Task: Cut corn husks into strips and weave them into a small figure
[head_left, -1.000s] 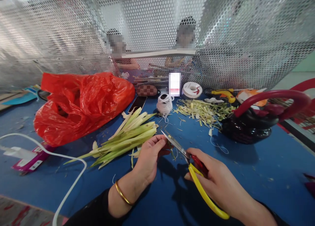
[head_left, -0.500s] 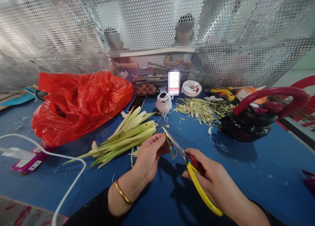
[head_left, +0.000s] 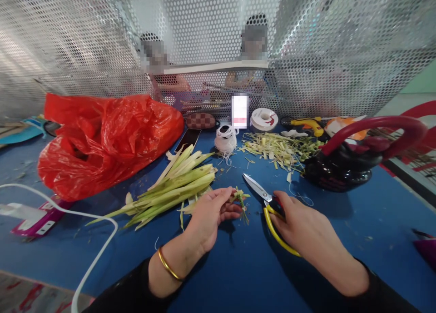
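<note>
My left hand (head_left: 207,215) pinches a small tied green bundle (head_left: 240,198) between thumb and fingertips, low over the blue table (head_left: 357,231). My right hand (head_left: 303,222) lies on the yellow-handled scissors (head_left: 269,206), which rest flat on the table with blades closed, pointing up-left. The hand's fingers are curled around the handles. A pile of long pale green leaf strips (head_left: 173,188) lies just left of my left hand.
A red plastic bag (head_left: 105,138) sits at the left, a white cable (head_left: 95,222) and pink box (head_left: 32,220) at the near left. A thread spool (head_left: 225,140), phone (head_left: 188,139), leaf trimmings (head_left: 279,149) and a black basket with red handle (head_left: 344,167) stand behind. Two people sit beyond the perforated screen (head_left: 340,49).
The scissors have come away from the bundle and dropped to the right onto the table. My left hand keeps hold of the bundle and has shifted slightly right.
</note>
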`<state>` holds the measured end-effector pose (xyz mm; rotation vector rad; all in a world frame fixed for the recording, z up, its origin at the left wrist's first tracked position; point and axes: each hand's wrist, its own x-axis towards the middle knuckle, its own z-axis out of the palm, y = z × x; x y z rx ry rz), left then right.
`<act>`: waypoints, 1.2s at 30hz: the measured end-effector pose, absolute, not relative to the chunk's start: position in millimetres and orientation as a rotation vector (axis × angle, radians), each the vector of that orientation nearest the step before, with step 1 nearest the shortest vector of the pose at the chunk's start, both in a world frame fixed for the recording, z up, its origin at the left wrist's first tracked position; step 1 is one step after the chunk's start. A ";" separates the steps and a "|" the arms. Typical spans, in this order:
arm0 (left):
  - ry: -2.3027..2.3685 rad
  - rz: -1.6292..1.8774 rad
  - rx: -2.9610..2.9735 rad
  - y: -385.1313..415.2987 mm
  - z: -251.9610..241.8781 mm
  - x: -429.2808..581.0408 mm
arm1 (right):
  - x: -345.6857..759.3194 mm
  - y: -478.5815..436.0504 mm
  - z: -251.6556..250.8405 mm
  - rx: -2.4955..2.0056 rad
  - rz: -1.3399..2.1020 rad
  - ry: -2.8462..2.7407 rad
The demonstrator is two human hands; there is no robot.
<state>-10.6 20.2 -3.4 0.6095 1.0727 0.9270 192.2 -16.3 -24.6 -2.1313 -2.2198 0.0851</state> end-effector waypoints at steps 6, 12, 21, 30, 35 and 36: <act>1.075 0.872 0.703 16.5 -4.9 -8.0 | 186.0 -26.2 -25.9 -2.067 -0.174 -2.323; 1.093 0.851 0.850 13.4 -7.4 -4.1 | 189.6 -32.6 -18.6 -2.024 -0.275 -2.311; 1.042 0.737 0.930 3.3 -10.8 3.3 | 176.6 -28.7 -4.8 -1.524 0.797 -1.707; 1.020 0.674 0.992 2.2 -14.9 2.4 | 164.2 -25.4 -9.0 -1.534 1.050 -1.402; 0.996 0.615 0.976 0.8 -11.2 3.8 | 165.6 -24.7 -5.6 -1.476 1.161 -1.219; 0.996 0.617 0.967 0.4 -10.7 4.1 | 165.7 -24.3 -6.1 -1.460 1.193 -1.178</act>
